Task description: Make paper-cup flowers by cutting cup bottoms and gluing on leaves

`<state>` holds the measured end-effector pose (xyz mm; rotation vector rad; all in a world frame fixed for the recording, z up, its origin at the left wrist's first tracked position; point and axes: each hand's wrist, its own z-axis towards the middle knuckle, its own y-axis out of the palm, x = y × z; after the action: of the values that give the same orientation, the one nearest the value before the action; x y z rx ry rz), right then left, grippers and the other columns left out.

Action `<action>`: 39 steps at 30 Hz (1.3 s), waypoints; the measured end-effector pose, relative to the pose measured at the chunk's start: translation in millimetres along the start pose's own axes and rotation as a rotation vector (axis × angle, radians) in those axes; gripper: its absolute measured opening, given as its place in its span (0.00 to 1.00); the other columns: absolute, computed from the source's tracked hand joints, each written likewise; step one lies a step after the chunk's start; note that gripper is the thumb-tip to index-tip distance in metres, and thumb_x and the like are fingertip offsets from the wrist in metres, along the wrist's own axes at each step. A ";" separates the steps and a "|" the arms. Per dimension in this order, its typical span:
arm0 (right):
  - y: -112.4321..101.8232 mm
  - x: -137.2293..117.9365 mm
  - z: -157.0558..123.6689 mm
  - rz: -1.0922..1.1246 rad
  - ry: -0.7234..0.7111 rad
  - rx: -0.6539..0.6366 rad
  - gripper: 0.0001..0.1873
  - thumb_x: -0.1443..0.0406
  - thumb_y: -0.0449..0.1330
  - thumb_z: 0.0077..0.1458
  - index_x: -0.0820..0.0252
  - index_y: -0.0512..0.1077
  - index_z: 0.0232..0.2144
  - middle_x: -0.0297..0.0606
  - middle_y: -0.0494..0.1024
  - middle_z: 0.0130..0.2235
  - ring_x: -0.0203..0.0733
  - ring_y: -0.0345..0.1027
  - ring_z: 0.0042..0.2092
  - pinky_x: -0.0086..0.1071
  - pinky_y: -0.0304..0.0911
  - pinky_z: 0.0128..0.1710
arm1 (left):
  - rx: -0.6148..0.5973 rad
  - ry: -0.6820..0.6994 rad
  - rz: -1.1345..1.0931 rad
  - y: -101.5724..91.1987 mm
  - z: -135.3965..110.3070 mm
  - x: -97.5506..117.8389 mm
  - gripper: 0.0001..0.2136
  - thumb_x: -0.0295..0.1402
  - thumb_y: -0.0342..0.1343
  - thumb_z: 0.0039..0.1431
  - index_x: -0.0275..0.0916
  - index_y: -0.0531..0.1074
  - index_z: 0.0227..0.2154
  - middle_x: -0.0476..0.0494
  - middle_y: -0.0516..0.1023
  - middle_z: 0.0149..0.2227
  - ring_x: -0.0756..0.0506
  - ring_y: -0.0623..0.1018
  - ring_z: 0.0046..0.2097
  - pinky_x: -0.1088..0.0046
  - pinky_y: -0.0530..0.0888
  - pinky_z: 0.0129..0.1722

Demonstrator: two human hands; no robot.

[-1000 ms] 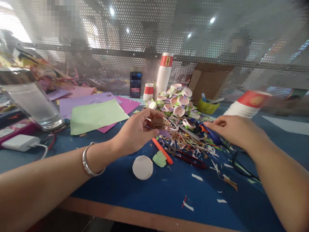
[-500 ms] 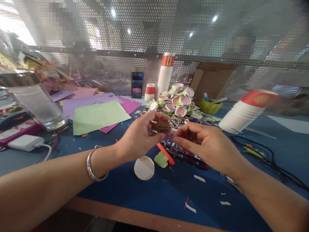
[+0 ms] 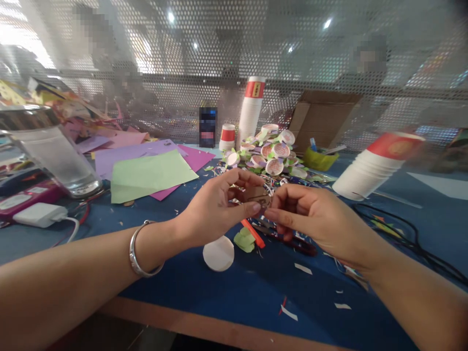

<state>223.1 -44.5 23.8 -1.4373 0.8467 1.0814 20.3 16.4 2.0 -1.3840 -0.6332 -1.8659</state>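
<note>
My left hand [image 3: 215, 209] pinches a small brown piece of card [image 3: 256, 196] with dark printed marks, thumb in front. Closed right at the card's edge is my right hand [image 3: 318, 219], thumb against fingers; whatever lies between them is hidden. Below the hands, a white paper disc [image 3: 218, 253] lies flat on the blue table. Beside it are a crumpled light green paper shape [image 3: 244, 240] and an orange stick-like tool [image 3: 253, 234]. A dark red handle [image 3: 304, 246] shows under my right hand.
Behind the hands stands a heap of decorated cup pieces [image 3: 274, 152], with a tall paper-cup stack [image 3: 250, 114]. Another cup stack [image 3: 376, 165] leans at right, near black cables [image 3: 413, 234]. At left are green paper [image 3: 151, 175], a glass of water [image 3: 66, 156] and a white charger [image 3: 40, 215].
The brown card has turned and shifted right, showing more of its face. A purple scrap seen between my fingertips is out of sight now. My fingertips have moved slightly right.
</note>
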 end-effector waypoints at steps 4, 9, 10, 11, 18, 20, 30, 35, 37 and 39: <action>-9.4 2.4 -1.6 -0.049 -0.045 0.037 0.16 0.55 0.73 0.54 0.56 0.72 0.30 0.28 0.74 0.23 0.33 0.68 0.25 0.26 0.62 0.24 | 0.038 0.015 0.049 -5.2 3.2 -0.8 0.14 0.26 0.62 0.59 0.35 0.72 0.48 0.43 0.79 0.42 0.49 0.80 0.40 0.70 0.78 0.41; -14.6 6.0 -0.9 -0.079 -0.071 0.061 0.16 0.53 0.71 0.55 0.56 0.73 0.32 0.30 0.75 0.25 0.35 0.69 0.26 0.29 0.63 0.27 | 0.077 0.030 0.153 -6.9 5.3 -2.5 0.14 0.23 0.60 0.57 0.35 0.73 0.46 0.42 0.82 0.42 0.48 0.80 0.41 0.69 0.78 0.44; -14.2 6.3 -0.7 -0.079 -0.068 0.060 0.16 0.53 0.71 0.56 0.56 0.73 0.32 0.30 0.75 0.25 0.35 0.69 0.26 0.29 0.63 0.27 | 0.069 0.031 0.169 -6.7 5.0 -2.5 0.13 0.24 0.60 0.57 0.35 0.74 0.46 0.42 0.82 0.42 0.47 0.81 0.42 0.68 0.78 0.45; -13.5 6.4 -0.6 -0.079 -0.063 0.056 0.16 0.52 0.71 0.56 0.56 0.73 0.32 0.30 0.75 0.25 0.35 0.69 0.26 0.29 0.63 0.27 | 0.057 0.034 0.185 -6.4 4.5 -2.5 0.13 0.24 0.60 0.57 0.36 0.74 0.45 0.41 0.83 0.42 0.46 0.81 0.43 0.66 0.79 0.46; -6.3 3.2 1.6 -0.012 -0.033 0.029 0.17 0.53 0.74 0.51 0.57 0.74 0.31 0.28 0.72 0.25 0.34 0.67 0.25 0.28 0.63 0.25 | -0.031 0.089 0.283 -4.9 1.4 -3.3 0.11 0.25 0.60 0.57 0.38 0.77 0.44 0.42 0.84 0.42 0.43 0.82 0.45 0.64 0.80 0.45; -5.2 2.5 2.3 -0.002 -0.026 0.032 0.17 0.53 0.74 0.50 0.57 0.74 0.31 0.27 0.72 0.25 0.33 0.67 0.25 0.27 0.63 0.24 | -0.042 0.096 0.307 -4.7 0.7 -3.5 0.11 0.26 0.60 0.58 0.37 0.77 0.44 0.42 0.83 0.41 0.43 0.82 0.44 0.65 0.80 0.44; -2.5 -0.9 3.4 0.001 -0.011 0.054 0.19 0.52 0.75 0.47 0.57 0.74 0.29 0.28 0.72 0.25 0.33 0.66 0.24 0.27 0.63 0.23 | -0.030 0.088 0.350 -3.3 0.5 -4.0 0.10 0.32 0.64 0.59 0.37 0.75 0.43 0.45 0.80 0.39 0.49 0.77 0.37 0.72 0.76 0.37; -1.2 -0.5 3.2 -0.018 -0.007 0.059 0.19 0.52 0.75 0.48 0.57 0.74 0.30 0.28 0.72 0.24 0.33 0.66 0.24 0.27 0.63 0.23 | -0.033 0.076 0.323 -1.6 0.1 -2.2 0.09 0.33 0.64 0.60 0.37 0.74 0.40 0.47 0.77 0.35 0.51 0.73 0.33 0.73 0.74 0.35; -1.0 -0.4 2.4 -0.006 -0.008 0.054 0.18 0.54 0.75 0.48 0.57 0.74 0.30 0.27 0.72 0.24 0.32 0.66 0.24 0.26 0.63 0.23 | -0.042 0.068 0.310 -1.1 0.0 -2.0 0.09 0.34 0.63 0.60 0.37 0.74 0.40 0.48 0.76 0.34 0.52 0.72 0.33 0.73 0.74 0.34; -1.0 -0.4 1.8 0.011 -0.015 0.047 0.17 0.56 0.75 0.49 0.57 0.74 0.30 0.27 0.72 0.24 0.31 0.66 0.24 0.24 0.62 0.22 | -0.047 0.054 0.289 -0.8 -0.2 -2.0 0.09 0.34 0.63 0.60 0.37 0.73 0.40 0.49 0.73 0.32 0.52 0.71 0.32 0.74 0.72 0.34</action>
<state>223.6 -42.6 24.6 -1.3848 0.8651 1.0727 19.9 17.3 0.0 -1.3707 -0.3429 -1.6889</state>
